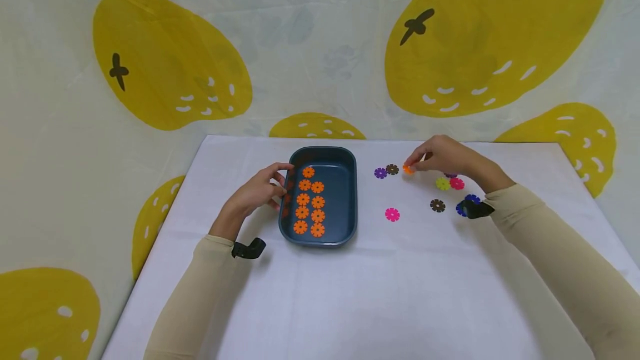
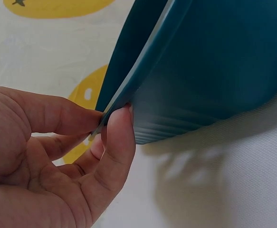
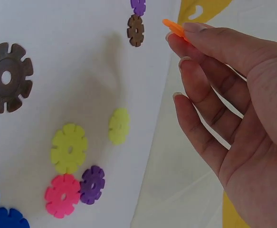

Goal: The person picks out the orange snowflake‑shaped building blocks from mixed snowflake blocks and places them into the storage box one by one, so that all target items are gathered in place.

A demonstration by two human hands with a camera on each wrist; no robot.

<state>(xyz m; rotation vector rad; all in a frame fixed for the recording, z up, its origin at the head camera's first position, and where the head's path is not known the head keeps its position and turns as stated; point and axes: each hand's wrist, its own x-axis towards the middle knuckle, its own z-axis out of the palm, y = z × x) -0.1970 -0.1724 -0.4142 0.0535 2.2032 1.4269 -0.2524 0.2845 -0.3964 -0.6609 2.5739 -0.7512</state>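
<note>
My left hand (image 1: pixel 256 191) pinches the left rim of a dark blue rectangular tray (image 1: pixel 341 199); in the left wrist view the thumb and fingers (image 2: pixel 119 142) grip the tray's edge (image 2: pixel 214 57). Inside the tray, several orange notched discs (image 1: pixel 318 202) lie flat in two columns on its left half. To the tray's right, my right hand (image 1: pixel 445 157) is above the table, pinching one orange notched disc (image 3: pixel 174 28) between thumb and index finger. Its other fingers are loosely bent and hold nothing.
On the white-covered table (image 1: pixel 320 299) lie more notched discs: purple (image 1: pixel 380 173), brown (image 1: pixel 392 169) and pink (image 1: pixel 392 214) ones, another brown disc (image 1: pixel 437 205), yellow (image 3: pixel 69 148) and blue (image 3: pixel 7 219) ones. A patterned cloth (image 1: pixel 320 43) hangs behind.
</note>
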